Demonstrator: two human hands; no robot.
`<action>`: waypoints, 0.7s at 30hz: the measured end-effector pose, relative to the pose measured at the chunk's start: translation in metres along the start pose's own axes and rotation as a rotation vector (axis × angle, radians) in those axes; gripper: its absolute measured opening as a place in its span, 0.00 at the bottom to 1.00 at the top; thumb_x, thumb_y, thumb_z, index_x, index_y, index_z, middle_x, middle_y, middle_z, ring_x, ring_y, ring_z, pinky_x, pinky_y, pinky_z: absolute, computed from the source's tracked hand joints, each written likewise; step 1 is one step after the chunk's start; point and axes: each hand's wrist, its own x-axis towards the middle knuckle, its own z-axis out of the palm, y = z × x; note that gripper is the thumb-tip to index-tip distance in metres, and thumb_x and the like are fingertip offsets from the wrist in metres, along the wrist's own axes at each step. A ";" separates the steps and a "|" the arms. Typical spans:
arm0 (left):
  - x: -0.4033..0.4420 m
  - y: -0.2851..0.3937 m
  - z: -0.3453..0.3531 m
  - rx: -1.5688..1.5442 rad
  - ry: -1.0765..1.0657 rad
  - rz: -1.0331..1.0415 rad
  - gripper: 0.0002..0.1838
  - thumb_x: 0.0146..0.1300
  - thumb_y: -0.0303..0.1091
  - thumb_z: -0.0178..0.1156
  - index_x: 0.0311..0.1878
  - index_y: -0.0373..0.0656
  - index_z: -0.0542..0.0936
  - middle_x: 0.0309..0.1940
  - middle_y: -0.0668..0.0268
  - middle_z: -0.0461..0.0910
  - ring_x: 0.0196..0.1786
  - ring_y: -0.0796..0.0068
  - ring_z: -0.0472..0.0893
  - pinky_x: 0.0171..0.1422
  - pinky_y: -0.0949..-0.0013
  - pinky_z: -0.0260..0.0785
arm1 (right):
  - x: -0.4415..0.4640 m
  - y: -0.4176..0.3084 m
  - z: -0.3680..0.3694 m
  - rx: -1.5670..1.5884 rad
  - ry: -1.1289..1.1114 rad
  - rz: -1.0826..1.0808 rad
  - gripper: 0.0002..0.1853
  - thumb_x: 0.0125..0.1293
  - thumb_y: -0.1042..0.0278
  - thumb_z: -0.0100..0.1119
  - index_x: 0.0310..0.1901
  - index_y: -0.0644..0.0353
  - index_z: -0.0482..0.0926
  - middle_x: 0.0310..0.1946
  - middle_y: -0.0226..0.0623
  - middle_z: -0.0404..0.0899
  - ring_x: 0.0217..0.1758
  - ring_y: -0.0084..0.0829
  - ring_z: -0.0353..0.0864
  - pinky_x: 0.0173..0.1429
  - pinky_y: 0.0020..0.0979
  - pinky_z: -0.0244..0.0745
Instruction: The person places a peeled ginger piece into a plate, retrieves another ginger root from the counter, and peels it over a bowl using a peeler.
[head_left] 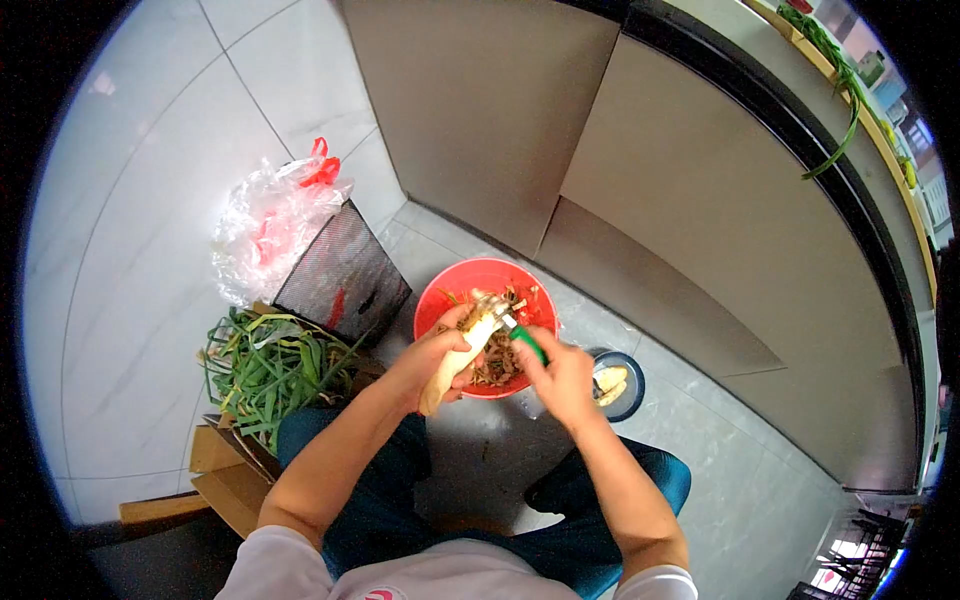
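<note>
My left hand [435, 362] is closed around a long, pale yellow vegetable [452, 372], perhaps a root or shoot, with brown skin left at its upper end. My right hand [562, 378] grips the green handle of a peeler [527, 342]. Its metal head lies against or just beside the vegetable's upper end; exact contact is hard to make out. Both hands are over a red basin [431, 291] holding brown peelings [496, 362]. To the right, a dark-rimmed bowl [632, 394] on the floor holds pale yellow peeled pieces [610, 384].
Left of the basin stands a mesh bin [345, 275] with a clear plastic bag [265, 225] spilling over it. Leafy green stalks [275, 365] fill a cardboard box [225, 480] by my left knee. Grey cabinet fronts [700, 210] rise ahead, with greens [835, 65] hanging over the counter.
</note>
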 end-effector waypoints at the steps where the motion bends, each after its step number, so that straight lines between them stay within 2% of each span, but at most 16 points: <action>1: -0.003 0.000 0.002 0.001 0.000 0.000 0.42 0.56 0.33 0.49 0.77 0.58 0.52 0.36 0.58 0.75 0.17 0.75 0.69 0.13 0.72 0.62 | 0.005 0.007 -0.005 -0.065 -0.029 0.115 0.18 0.67 0.49 0.60 0.49 0.54 0.84 0.32 0.46 0.85 0.32 0.44 0.86 0.37 0.40 0.78; 2: -0.006 0.002 0.005 0.029 -0.028 0.006 0.42 0.58 0.33 0.48 0.78 0.57 0.49 0.35 0.58 0.75 0.18 0.76 0.70 0.13 0.73 0.61 | 0.007 0.013 -0.007 -0.132 -0.054 0.233 0.19 0.68 0.50 0.61 0.49 0.57 0.84 0.31 0.47 0.85 0.31 0.42 0.86 0.37 0.36 0.78; 3: -0.008 0.004 0.007 0.054 -0.058 0.013 0.42 0.59 0.32 0.48 0.78 0.56 0.47 0.34 0.58 0.76 0.19 0.77 0.72 0.14 0.74 0.60 | 0.005 0.015 -0.009 -0.136 -0.051 0.236 0.19 0.68 0.50 0.61 0.49 0.57 0.84 0.31 0.47 0.85 0.31 0.42 0.86 0.37 0.36 0.78; 5: -0.005 0.005 0.005 0.069 -0.076 0.032 0.42 0.59 0.32 0.48 0.78 0.56 0.48 0.35 0.58 0.76 0.19 0.77 0.72 0.14 0.73 0.61 | 0.002 0.018 -0.006 0.078 -0.024 0.308 0.19 0.69 0.51 0.60 0.49 0.59 0.84 0.30 0.44 0.85 0.31 0.33 0.85 0.40 0.32 0.76; 6: -0.006 0.005 0.007 0.074 -0.044 0.045 0.42 0.59 0.32 0.49 0.78 0.56 0.48 0.34 0.59 0.76 0.19 0.77 0.72 0.14 0.73 0.61 | -0.002 0.016 -0.001 0.290 -0.016 0.296 0.18 0.70 0.53 0.61 0.48 0.60 0.84 0.31 0.41 0.85 0.34 0.27 0.83 0.42 0.29 0.75; 7: -0.007 0.004 0.008 0.080 -0.015 0.051 0.42 0.59 0.31 0.50 0.78 0.57 0.49 0.34 0.59 0.76 0.19 0.77 0.72 0.14 0.73 0.62 | -0.007 0.014 0.005 0.293 -0.024 0.295 0.18 0.70 0.53 0.61 0.48 0.60 0.84 0.31 0.41 0.85 0.34 0.27 0.83 0.42 0.29 0.75; 9: -0.008 0.005 0.011 0.088 0.009 0.041 0.42 0.59 0.31 0.51 0.78 0.57 0.49 0.34 0.59 0.76 0.19 0.77 0.72 0.14 0.73 0.62 | -0.016 0.006 0.009 0.436 -0.076 0.106 0.16 0.70 0.55 0.61 0.48 0.60 0.84 0.33 0.40 0.85 0.35 0.25 0.83 0.43 0.29 0.75; 10: -0.008 0.004 0.012 0.098 0.031 0.032 0.42 0.59 0.31 0.51 0.78 0.58 0.49 0.34 0.60 0.76 0.19 0.77 0.72 0.15 0.73 0.62 | -0.016 -0.008 -0.002 0.208 -0.190 0.163 0.17 0.69 0.54 0.62 0.48 0.58 0.83 0.30 0.42 0.85 0.34 0.31 0.86 0.42 0.31 0.77; 11: -0.006 0.003 0.011 0.099 0.031 0.030 0.42 0.59 0.31 0.51 0.78 0.58 0.49 0.34 0.60 0.76 0.19 0.77 0.72 0.15 0.73 0.62 | -0.013 -0.009 -0.004 0.210 -0.189 0.165 0.17 0.69 0.54 0.62 0.48 0.58 0.83 0.30 0.42 0.85 0.34 0.31 0.86 0.42 0.31 0.77; 13: -0.003 -0.001 0.005 0.095 0.033 -0.031 0.42 0.60 0.31 0.51 0.78 0.58 0.49 0.34 0.61 0.77 0.20 0.78 0.72 0.15 0.73 0.62 | -0.006 -0.009 -0.007 0.078 -0.092 0.050 0.17 0.68 0.51 0.61 0.47 0.57 0.84 0.28 0.44 0.84 0.32 0.39 0.87 0.41 0.34 0.78; 14: -0.003 -0.001 0.005 0.097 0.032 -0.031 0.42 0.60 0.31 0.51 0.78 0.58 0.49 0.34 0.61 0.77 0.20 0.78 0.72 0.15 0.73 0.62 | -0.002 -0.002 -0.006 0.043 -0.065 0.103 0.18 0.67 0.50 0.61 0.47 0.56 0.84 0.26 0.45 0.84 0.30 0.45 0.85 0.39 0.37 0.78; 15: -0.004 -0.001 0.005 0.108 0.032 -0.025 0.41 0.60 0.31 0.52 0.78 0.58 0.49 0.34 0.61 0.77 0.20 0.78 0.72 0.15 0.73 0.62 | 0.001 0.006 -0.006 0.042 -0.062 0.105 0.18 0.67 0.50 0.61 0.47 0.56 0.84 0.26 0.45 0.84 0.30 0.45 0.85 0.39 0.37 0.78; 17: -0.004 0.001 0.007 0.128 0.023 -0.023 0.41 0.61 0.31 0.52 0.77 0.58 0.49 0.34 0.61 0.77 0.20 0.78 0.73 0.15 0.73 0.62 | 0.005 0.018 -0.004 -0.067 -0.082 0.294 0.19 0.68 0.49 0.60 0.47 0.56 0.84 0.27 0.47 0.83 0.31 0.44 0.85 0.38 0.36 0.77; 18: -0.003 0.002 0.007 0.125 0.025 -0.011 0.41 0.61 0.31 0.52 0.77 0.58 0.49 0.34 0.61 0.77 0.21 0.78 0.73 0.15 0.73 0.62 | 0.002 0.020 -0.002 -0.006 -0.087 0.314 0.20 0.69 0.47 0.60 0.47 0.57 0.84 0.27 0.43 0.84 0.31 0.39 0.85 0.39 0.35 0.77; 19: -0.004 0.001 0.007 0.115 0.034 0.002 0.42 0.60 0.31 0.53 0.77 0.57 0.49 0.34 0.60 0.77 0.21 0.78 0.73 0.15 0.72 0.62 | 0.000 0.029 0.007 -0.009 -0.094 0.307 0.20 0.69 0.47 0.60 0.47 0.57 0.84 0.27 0.43 0.84 0.31 0.39 0.85 0.39 0.35 0.77; 21: -0.004 -0.002 0.008 0.117 0.048 0.019 0.42 0.60 0.30 0.53 0.77 0.57 0.49 0.35 0.59 0.76 0.21 0.77 0.74 0.15 0.72 0.63 | -0.003 0.036 0.023 0.506 0.033 0.312 0.21 0.70 0.46 0.58 0.48 0.58 0.84 0.25 0.34 0.82 0.26 0.26 0.79 0.34 0.28 0.73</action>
